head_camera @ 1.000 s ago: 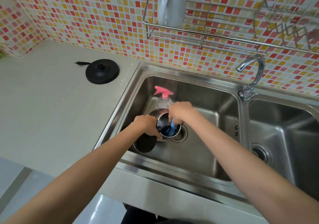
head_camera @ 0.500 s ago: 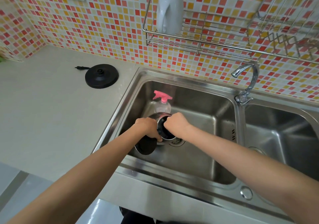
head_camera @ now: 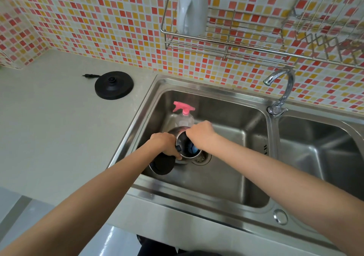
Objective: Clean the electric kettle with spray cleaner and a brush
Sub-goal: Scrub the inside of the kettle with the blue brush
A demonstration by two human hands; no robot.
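Kettle [head_camera: 178, 135]: steel electric kettle, seen from the head camera, standing in the left basin of the double sink [head_camera: 232, 178], mouth up, just beside the drain strainer [head_camera: 201, 158]; its black lid [head_camera: 162, 164] hangs open toward the person.
Left hand [head_camera: 165, 144]: wrapped around the kettle at its rim and handle side, fingers closed on it, steadying the body.
Right hand [head_camera: 201, 135]: over the kettle mouth, fingers curled shut around the brush; only a bit of blue brush [head_camera: 194, 148] shows down inside the opening, so the handle and grip detail are hidden.
Spray bottle [head_camera: 184, 115]: clear bottle with pink trigger, upright in the same basin, touching or just behind the kettle; I cannot tell which.
Kettle base [head_camera: 113, 85]: black power base on the counter, well apart from the sink, cord end lying loose.
Tap [head_camera: 279, 92]: spout over the divider between the 2 basins; no water visible.
Step in hand: scrubbing the inside wall with the brush, judging by the brush sunk in the mouth and the bottle set aside.
Next move: likely working the brush round the whole inner wall and floor while the left hand holds the kettle from turning, then a rinse, which would call for bringing the kettle under the spout.
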